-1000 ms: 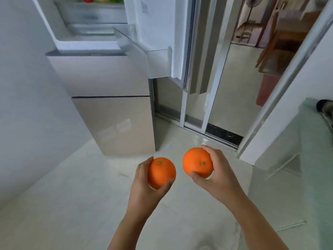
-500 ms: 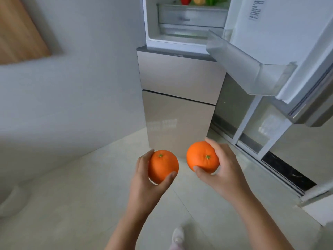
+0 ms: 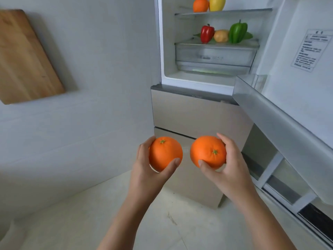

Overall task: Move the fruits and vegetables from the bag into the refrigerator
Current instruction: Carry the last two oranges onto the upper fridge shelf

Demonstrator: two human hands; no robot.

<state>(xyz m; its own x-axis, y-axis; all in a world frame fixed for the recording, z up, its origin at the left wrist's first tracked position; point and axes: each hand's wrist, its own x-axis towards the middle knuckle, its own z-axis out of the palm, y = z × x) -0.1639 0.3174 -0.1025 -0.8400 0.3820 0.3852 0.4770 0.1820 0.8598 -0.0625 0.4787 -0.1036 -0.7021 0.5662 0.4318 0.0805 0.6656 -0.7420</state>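
My left hand (image 3: 146,170) grips an orange (image 3: 164,152) and my right hand (image 3: 229,166) grips a second orange (image 3: 207,151); both are held side by side in front of the refrigerator's lower drawers. The refrigerator (image 3: 198,112) stands open above them. On its lower shelf lie a red pepper (image 3: 206,33), a potato (image 3: 221,35) and a green pepper (image 3: 237,31). The upper shelf holds another orange (image 3: 200,4) and a lemon (image 3: 217,3). The bag is out of view.
The open fridge door (image 3: 288,73) with its clear door bin (image 3: 266,112) juts out at the right, above my right hand. A wooden board (image 3: 25,56) hangs on the white wall at left. Pale tiled floor (image 3: 72,222) lies below.
The view has swung left and up, bringing the fridge's shelves and their produce into sight. Both hands hold their oranges as before, now closer to the fridge.
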